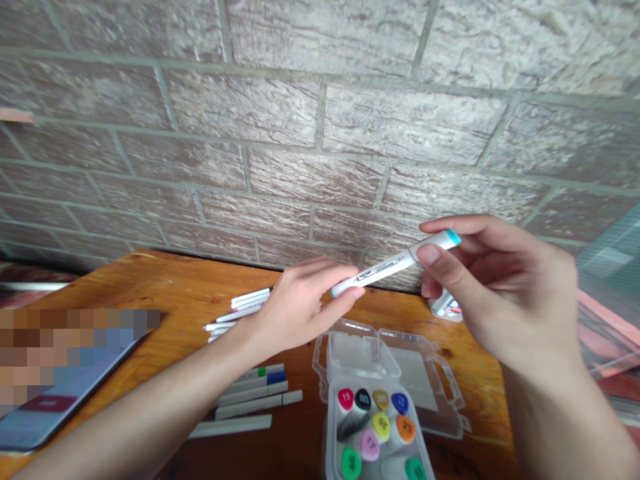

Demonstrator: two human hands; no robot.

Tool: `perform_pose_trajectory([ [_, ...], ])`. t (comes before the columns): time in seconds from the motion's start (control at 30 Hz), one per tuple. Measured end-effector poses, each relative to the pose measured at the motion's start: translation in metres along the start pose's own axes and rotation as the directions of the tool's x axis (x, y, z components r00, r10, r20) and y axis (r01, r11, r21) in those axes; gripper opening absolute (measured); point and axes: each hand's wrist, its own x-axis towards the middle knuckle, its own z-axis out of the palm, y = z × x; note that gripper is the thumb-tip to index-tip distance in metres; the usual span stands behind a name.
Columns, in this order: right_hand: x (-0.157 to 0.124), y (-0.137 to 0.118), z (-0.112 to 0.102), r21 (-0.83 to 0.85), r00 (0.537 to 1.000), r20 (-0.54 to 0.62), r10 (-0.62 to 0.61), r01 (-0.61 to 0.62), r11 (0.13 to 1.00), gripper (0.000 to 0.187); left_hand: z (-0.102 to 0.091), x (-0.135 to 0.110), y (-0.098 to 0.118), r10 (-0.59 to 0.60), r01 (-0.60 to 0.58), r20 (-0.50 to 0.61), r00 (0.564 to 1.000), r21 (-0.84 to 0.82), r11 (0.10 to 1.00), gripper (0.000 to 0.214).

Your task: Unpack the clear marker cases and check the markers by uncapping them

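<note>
A white marker with a turquoise end is held up in the air, tilted up to the right. My left hand pinches its lower left end between thumb and fingers. At the capped upper end, my right hand grips it with thumb and forefinger. Below stands an open clear plastic case holding several upright markers with coloured, numbered caps, such as a red one and a yellow one. More white markers lie on the wooden table, partly hidden behind my left forearm.
The case's clear lid lies folded back on the wooden table. A tablet-like device, partly blurred out, is at the left. Behind my right hand is a small silvery item. A brick-patterned wall rises behind the table.
</note>
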Motion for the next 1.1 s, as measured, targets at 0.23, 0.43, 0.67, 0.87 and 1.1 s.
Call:
perform_pose_trajectory([
  [0.23,-0.004,-0.002,-0.004,-0.055,0.999,-0.028,-0.035,0.034,0.998,0.028,0.000,0.000,-0.004,-0.025,0.025,-0.007,1.000,0.035,0.999,0.019],
  [0.43,-0.007,0.002,-0.021,-0.197,0.989,0.101,-0.111,0.129,0.972,0.028,-0.001,0.002,-0.006,-0.058,0.069,-0.103,0.993,0.103,0.992,0.022],
  [0.67,-0.004,0.002,-0.035,-0.403,0.941,0.261,-0.218,0.311,0.861,0.025,-0.001,0.000,-0.010,-0.074,0.092,-0.195,0.978,0.082,0.992,0.022],
  [0.87,-0.002,-0.005,-0.038,-0.402,0.924,0.291,-0.250,0.355,0.844,0.021,-0.001,0.000,-0.010,-0.092,0.101,-0.155,0.984,0.052,0.994,0.018],
  [1.1,-0.006,-0.009,-0.034,-0.395,0.968,0.209,-0.137,0.211,0.894,0.013,-0.002,-0.001,-0.003,-0.070,0.071,0.009,0.997,-0.020,0.997,0.013],
])
